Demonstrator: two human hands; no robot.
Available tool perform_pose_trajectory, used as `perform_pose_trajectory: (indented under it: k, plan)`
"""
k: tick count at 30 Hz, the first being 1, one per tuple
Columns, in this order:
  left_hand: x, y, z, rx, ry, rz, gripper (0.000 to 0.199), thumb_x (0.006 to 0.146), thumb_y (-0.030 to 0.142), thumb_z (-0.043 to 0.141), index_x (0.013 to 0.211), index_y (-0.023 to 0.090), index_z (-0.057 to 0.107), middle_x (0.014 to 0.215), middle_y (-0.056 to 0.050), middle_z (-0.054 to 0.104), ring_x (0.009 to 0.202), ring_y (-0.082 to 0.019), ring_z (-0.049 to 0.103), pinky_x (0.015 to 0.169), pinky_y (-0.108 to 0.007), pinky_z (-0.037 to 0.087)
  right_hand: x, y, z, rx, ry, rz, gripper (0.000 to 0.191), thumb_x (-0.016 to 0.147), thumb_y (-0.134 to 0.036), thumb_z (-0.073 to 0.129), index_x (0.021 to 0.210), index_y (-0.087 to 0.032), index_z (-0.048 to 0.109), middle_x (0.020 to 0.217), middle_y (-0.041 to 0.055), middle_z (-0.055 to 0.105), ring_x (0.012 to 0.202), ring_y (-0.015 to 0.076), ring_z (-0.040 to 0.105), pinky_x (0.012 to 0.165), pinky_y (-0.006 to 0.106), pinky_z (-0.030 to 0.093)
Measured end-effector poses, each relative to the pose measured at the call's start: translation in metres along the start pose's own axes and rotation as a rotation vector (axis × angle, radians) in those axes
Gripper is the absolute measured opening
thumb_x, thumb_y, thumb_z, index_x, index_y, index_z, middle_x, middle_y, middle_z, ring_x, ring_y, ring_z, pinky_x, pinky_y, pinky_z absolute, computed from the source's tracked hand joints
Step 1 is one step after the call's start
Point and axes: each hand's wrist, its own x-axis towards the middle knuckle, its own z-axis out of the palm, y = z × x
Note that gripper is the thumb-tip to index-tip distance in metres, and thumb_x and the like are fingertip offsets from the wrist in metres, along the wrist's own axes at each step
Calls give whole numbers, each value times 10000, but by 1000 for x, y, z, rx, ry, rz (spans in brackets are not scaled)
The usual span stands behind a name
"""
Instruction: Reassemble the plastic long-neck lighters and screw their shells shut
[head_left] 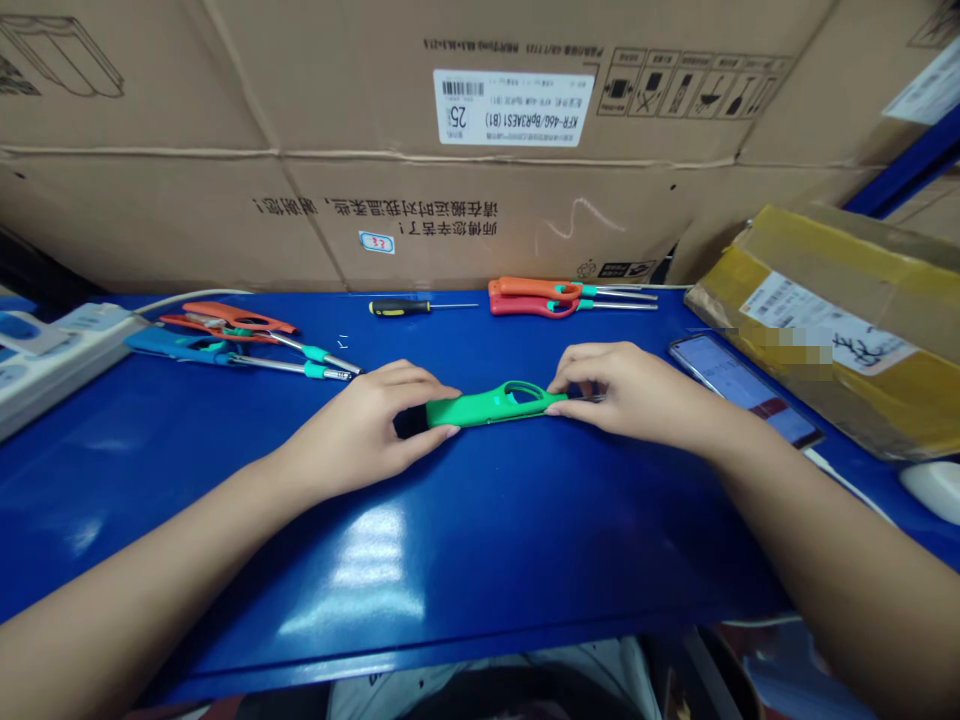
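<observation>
A green long-nosed lighter (480,407) lies at the middle of the blue table, its handle loop facing away from me. My left hand (382,415) pinches the left end of its handle between thumb and fingers. At the other end, my right hand (619,390) grips the lighter where the handle narrows toward the metal tube, which is mostly hidden behind the fingers. Left of my left hand are a blue lighter (180,346) and orange lighter parts (255,318) with metal tubes. Farther back, an orange lighter (525,288) and a red lighter (525,304) lie side by side.
A yellow-and-black screwdriver (401,308) lies near the back edge. Large cardboard (150,220) stands behind the blue table (525,560). On the right are a phone (720,375), a taped parcel (840,290) and a white object (934,488). A power strip (67,360) sits at left.
</observation>
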Motion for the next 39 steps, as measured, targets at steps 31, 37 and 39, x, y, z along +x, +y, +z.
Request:
perform_pose_trajectory:
  k: [31,37,39]
  plan:
    - [-1,2,0,73,-65,-26,312,948,378,589,1166,188,705,1121,-94,717,1031,-250,668,940,-419,549,1,-7,3,-52,-41,61,119,878,-315,712,903,-205,751,907,29,708,702,138,583,608,262,393]
    - [-2,5,2,73,-73,-54,300,946,358,592,1158,178,706,1120,-98,704,1042,-253,663,939,-420,551,0,-10,4,-103,-57,98,124,875,-325,720,912,-208,738,931,24,709,733,148,598,598,269,379]
    - [-2,5,2,96,-63,-40,300,947,358,598,1158,176,707,1122,-98,704,1037,-251,661,935,-416,551,-1,-14,5,-179,-61,88,124,899,-329,686,925,-219,738,940,23,708,752,160,612,589,278,361]
